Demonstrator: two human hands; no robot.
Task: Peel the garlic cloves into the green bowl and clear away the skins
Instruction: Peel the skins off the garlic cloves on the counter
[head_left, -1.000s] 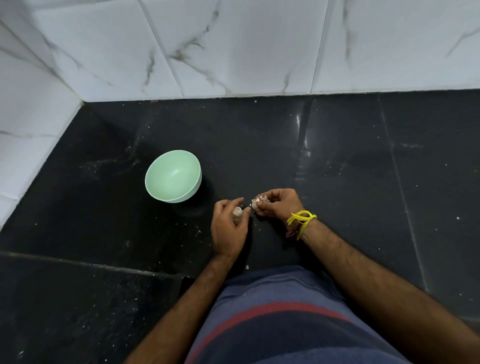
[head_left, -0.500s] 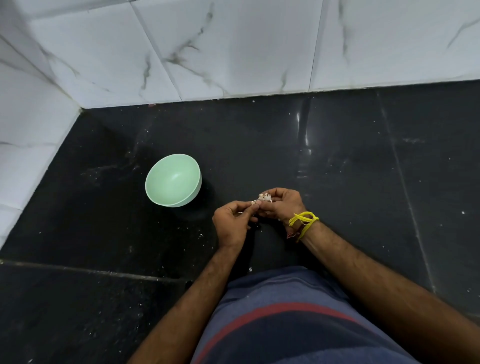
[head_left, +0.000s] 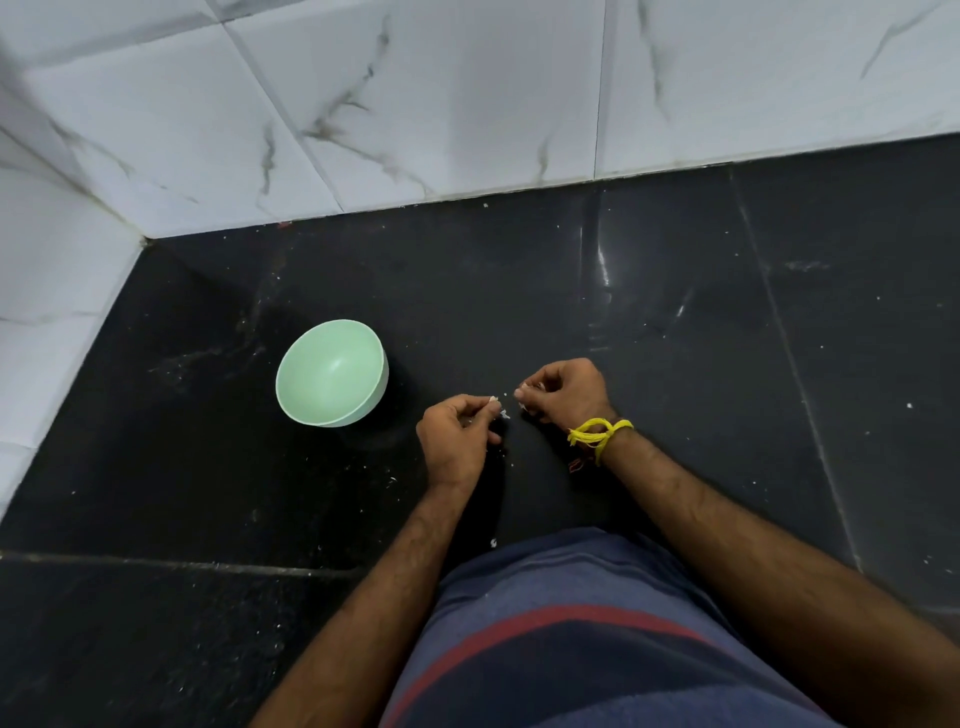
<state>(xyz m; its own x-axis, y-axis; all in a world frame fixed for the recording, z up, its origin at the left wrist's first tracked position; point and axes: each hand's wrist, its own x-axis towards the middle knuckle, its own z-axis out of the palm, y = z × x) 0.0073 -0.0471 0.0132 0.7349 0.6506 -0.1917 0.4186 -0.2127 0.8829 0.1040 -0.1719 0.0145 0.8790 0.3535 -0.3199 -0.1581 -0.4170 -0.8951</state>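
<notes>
The green bowl (head_left: 332, 371) sits on the black counter, left of my hands, and looks empty. My left hand (head_left: 457, 436) is closed, pinching a small white piece of garlic skin (head_left: 498, 408) at its fingertips. My right hand (head_left: 566, 392), with a yellow thread on the wrist, is curled around a garlic clove (head_left: 527, 391) that mostly hides inside the fingers. A small gap separates the two hands, just right of the bowl.
White marble-look wall tiles (head_left: 415, 104) close the back and left sides, forming a corner. Small white flecks of skin (head_left: 493, 543) lie scattered on the black counter (head_left: 675, 312). My striped shirt fills the bottom of the view.
The hands were touching over the clove and have now pulled slightly apart, the left one drawing away a bit of skin. The view has shifted a little.
</notes>
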